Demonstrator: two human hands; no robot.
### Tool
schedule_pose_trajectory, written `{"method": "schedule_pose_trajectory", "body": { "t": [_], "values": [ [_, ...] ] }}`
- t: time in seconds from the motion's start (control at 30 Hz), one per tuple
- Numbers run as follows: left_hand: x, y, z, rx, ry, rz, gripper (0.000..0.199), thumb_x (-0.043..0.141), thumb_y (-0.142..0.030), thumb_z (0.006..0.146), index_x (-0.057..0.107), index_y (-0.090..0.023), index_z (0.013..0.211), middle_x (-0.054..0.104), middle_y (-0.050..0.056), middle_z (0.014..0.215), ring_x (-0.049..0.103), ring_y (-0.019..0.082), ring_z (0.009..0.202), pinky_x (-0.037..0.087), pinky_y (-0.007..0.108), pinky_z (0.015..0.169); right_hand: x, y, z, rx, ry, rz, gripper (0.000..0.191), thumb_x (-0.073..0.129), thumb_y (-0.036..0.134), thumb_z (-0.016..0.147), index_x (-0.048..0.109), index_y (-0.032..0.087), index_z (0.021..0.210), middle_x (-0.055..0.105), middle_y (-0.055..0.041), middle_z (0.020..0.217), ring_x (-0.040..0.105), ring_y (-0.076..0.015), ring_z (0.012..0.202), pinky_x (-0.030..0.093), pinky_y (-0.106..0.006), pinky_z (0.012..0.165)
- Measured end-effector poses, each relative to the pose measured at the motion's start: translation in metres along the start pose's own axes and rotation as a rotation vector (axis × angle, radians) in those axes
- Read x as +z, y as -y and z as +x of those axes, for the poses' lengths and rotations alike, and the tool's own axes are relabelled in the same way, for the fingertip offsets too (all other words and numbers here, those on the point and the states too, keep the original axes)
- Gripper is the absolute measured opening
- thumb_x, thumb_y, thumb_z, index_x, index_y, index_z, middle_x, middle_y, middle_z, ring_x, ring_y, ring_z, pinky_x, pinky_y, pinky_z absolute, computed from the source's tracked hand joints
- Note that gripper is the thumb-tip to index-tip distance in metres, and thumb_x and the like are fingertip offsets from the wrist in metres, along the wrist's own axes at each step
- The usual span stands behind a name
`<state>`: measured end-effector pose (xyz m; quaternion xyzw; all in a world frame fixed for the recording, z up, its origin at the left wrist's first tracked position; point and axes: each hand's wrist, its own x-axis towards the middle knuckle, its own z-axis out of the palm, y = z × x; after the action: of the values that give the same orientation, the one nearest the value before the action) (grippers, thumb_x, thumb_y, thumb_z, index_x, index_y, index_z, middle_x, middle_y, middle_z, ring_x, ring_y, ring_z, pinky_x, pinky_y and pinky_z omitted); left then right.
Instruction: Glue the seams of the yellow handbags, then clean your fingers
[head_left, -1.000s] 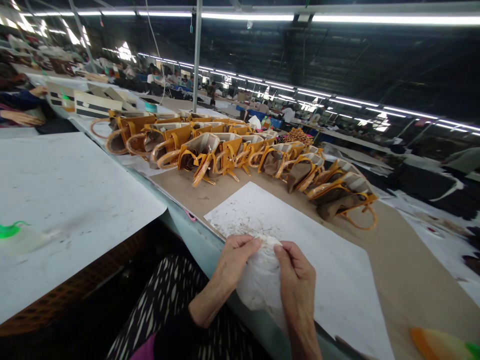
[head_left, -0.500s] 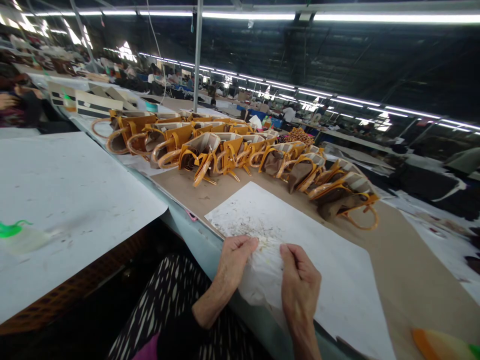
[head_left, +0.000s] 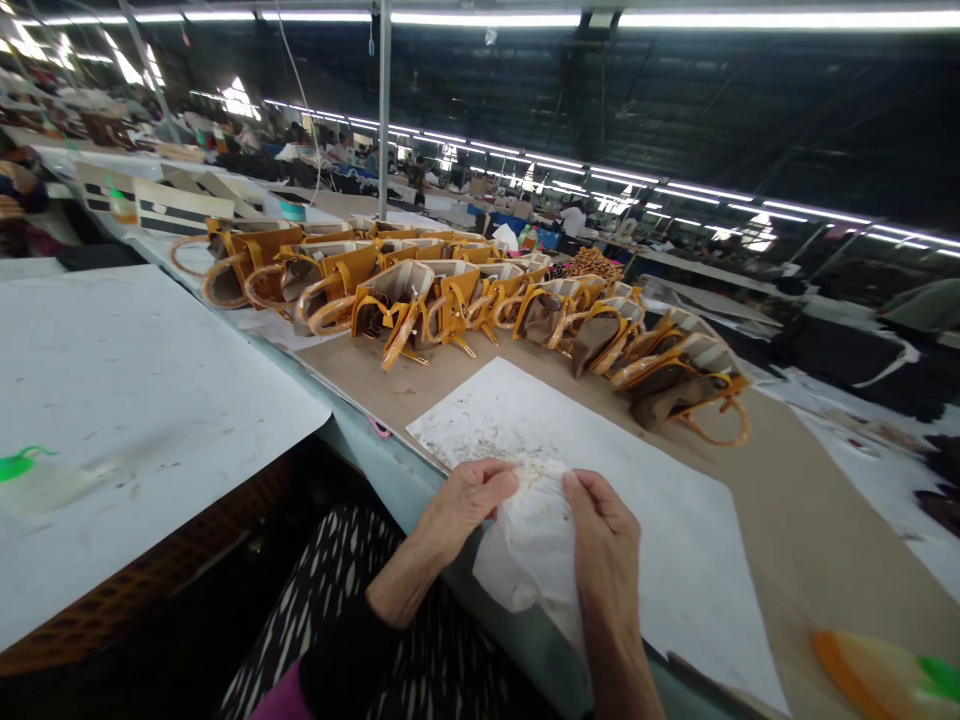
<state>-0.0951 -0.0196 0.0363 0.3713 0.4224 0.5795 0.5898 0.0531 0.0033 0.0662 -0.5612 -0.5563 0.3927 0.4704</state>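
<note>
A crumpled white cloth (head_left: 534,535) with yellowish stains along its top hangs between my two hands. My left hand (head_left: 461,505) pinches its upper left edge between thumb and fingers. At the upper right edge, my right hand (head_left: 606,525) grips it the same way. Below the hands the cloth droops past the table's edge. Behind it lies a white paper sheet (head_left: 600,480) with dark smudges and bits near its left side. Farther back, mustard-yellow handbags (head_left: 450,300) with ring handles stand in rows, several showing brown lining.
Brown board (head_left: 795,500) covers the table. A bottle with a green cap (head_left: 885,675) lies at the lower right. On the white table (head_left: 150,380) to the left is another green-topped bottle (head_left: 45,475). A metal post (head_left: 385,110) rises behind the bags. People work in the background.
My hands have stayed on the cloth, lifting its stained top slightly, so more of it shows between them. The whole view has shifted a little.
</note>
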Motion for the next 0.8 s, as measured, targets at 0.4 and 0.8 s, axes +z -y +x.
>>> {"method": "schedule_pose_trajectory", "body": {
  "t": [0.4,0.8],
  "values": [
    [0.006,0.011,0.000,-0.281,0.057,-0.153,0.039,0.081,-0.033,0.052,0.073,-0.006,0.080,0.065,0.005,0.066,0.054,0.012,0.056,0.040,0.024,0.057,-0.004,-0.008,0.005,0.002,0.026,0.101,0.029,0.063,0.048,0.077,0.062,0.019,0.078,0.055,0.0029,0.066,0.045,-0.0158,0.065,0.037,-0.028,0.059],
    [0.002,0.012,-0.005,-0.316,0.228,0.028,0.034,0.076,-0.032,0.058,0.074,-0.009,0.082,0.061,0.002,0.061,0.049,0.011,0.052,0.035,0.022,0.052,-0.005,-0.008,0.007,-0.018,-0.173,0.024,0.021,0.061,0.040,0.075,0.061,0.020,0.069,0.050,0.0041,0.059,0.041,-0.0152,0.060,0.032,-0.028,0.056]
  ]
}}
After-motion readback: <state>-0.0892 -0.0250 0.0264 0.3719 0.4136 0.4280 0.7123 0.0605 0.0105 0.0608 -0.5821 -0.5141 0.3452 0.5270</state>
